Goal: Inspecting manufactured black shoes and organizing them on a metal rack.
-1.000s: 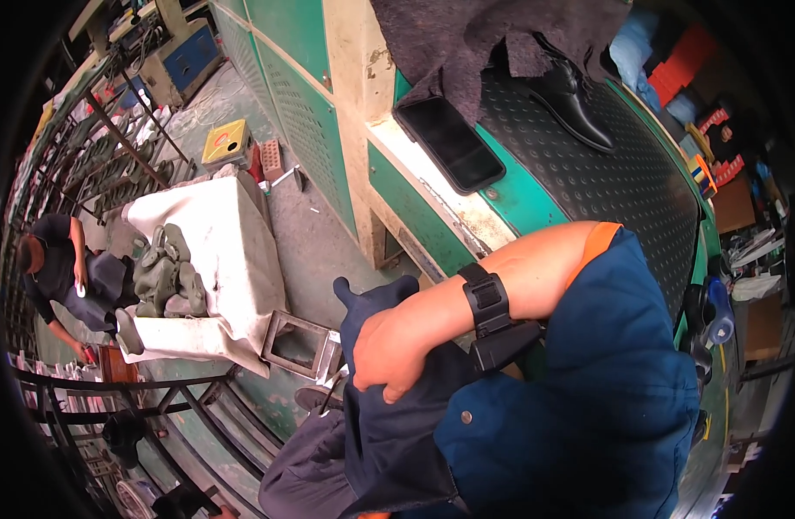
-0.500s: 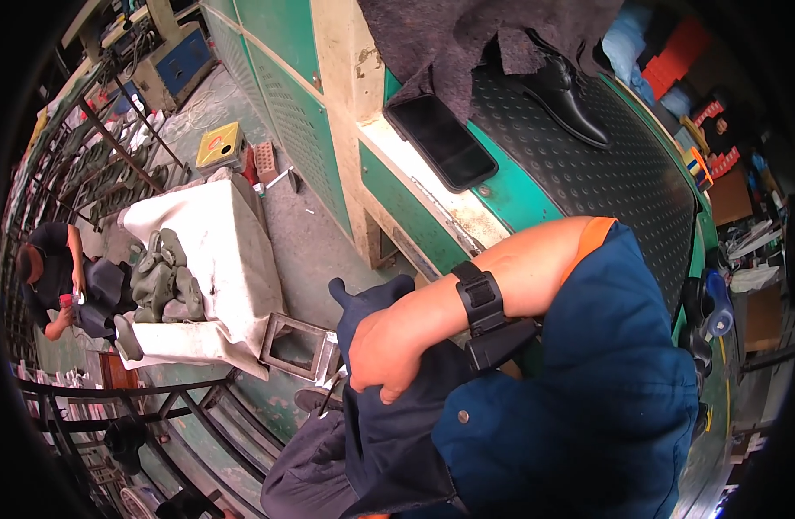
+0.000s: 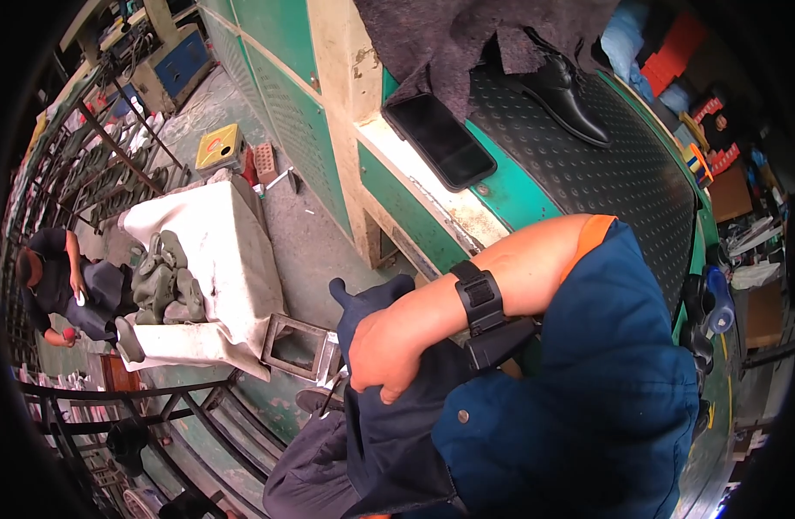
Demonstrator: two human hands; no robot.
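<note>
My right hand (image 3: 385, 353) rests on the dark blue cloth (image 3: 393, 441) spread over my leg. Its fingers curl downward, and whatever they may hold is out of sight. Close beside them is a thin dark rod (image 3: 332, 394) with a pale end; whether the hand touches it I cannot tell. A black band (image 3: 479, 298) with a dark device is strapped around my right wrist. Of what seems to be my left hand (image 3: 378, 516), just a sliver of skin shows at the lower edge, fingers hidden.
A phone (image 3: 445, 143) lies on the green machine's edge, near a black shoe (image 3: 570, 104) and grey felt (image 3: 432, 39). Left, a white-covered table (image 3: 237, 259) bears a pile of olive shoe-like pieces (image 3: 162, 281). A co-worker (image 3: 47, 281) sits beside it. Black metal rails (image 3: 198, 415) stand nearby.
The co-worker's two hands have moved apart, one lowering a small red-topped object. My right hand and arm have stayed practically still.
</note>
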